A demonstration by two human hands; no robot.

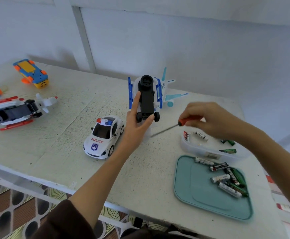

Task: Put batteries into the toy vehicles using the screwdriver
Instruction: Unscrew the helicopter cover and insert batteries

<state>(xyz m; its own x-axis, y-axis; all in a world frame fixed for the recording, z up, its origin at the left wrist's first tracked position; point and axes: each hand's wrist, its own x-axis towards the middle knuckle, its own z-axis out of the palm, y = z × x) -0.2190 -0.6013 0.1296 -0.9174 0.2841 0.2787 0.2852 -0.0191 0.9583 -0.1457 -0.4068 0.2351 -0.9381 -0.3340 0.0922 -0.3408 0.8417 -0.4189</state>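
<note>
Two hands work above the table [71, 161]; left hand [137, 125] grips the upturned toy plane [149, 97]; right hand [213, 118] fingers curl round the screwdriver [171, 128].

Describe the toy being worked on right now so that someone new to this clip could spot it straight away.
On the white table, look near the far edge at the middle, where the left hand holds a toy airplane belly-up. Unlike the police car beside it, it has blue-trimmed wings and a black underside facing the camera.
</note>
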